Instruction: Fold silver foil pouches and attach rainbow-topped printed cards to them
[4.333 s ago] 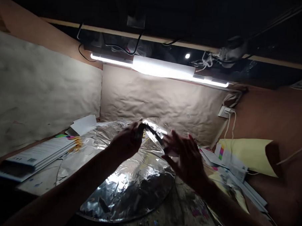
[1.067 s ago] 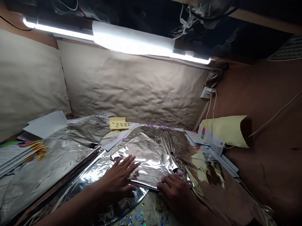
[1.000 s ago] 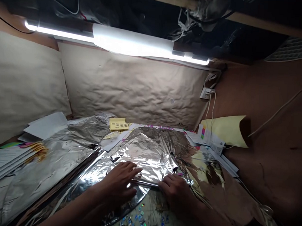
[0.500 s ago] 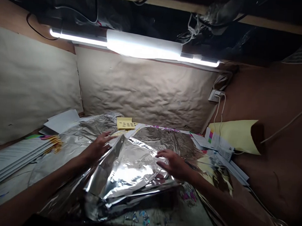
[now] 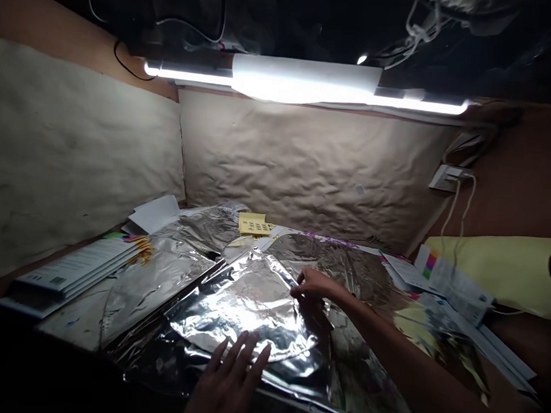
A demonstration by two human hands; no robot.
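Note:
A shiny silver foil sheet (image 5: pixel 248 290) lies on the table in front of me, crinkled and reflecting the lamp, with a rounded lower outline showing on it. My left hand (image 5: pixel 231 375) rests flat near its front edge, fingers spread. At the sheet's right side, my right hand (image 5: pixel 315 284) has thumb and fingertips closed on the edge. More crumpled silver foil (image 5: pixel 163 274) covers the table to the left, and a darker foil piece (image 5: pixel 310 250) spreads behind.
A stack of printed booklets (image 5: pixel 85 268) stands on the left, near white papers (image 5: pixel 154 213). Yellow printed slips (image 5: pixel 254 224) lie at the back. Papers (image 5: pixel 414 273) and a yellow sheet (image 5: pixel 505 265) are on the right, below a socket (image 5: pixel 448 177) with hanging cables.
The foil sheet has come down flatter on the table. My left hand has moved from its far left side to the front edge. My right hand's fingers have closed at its right edge.

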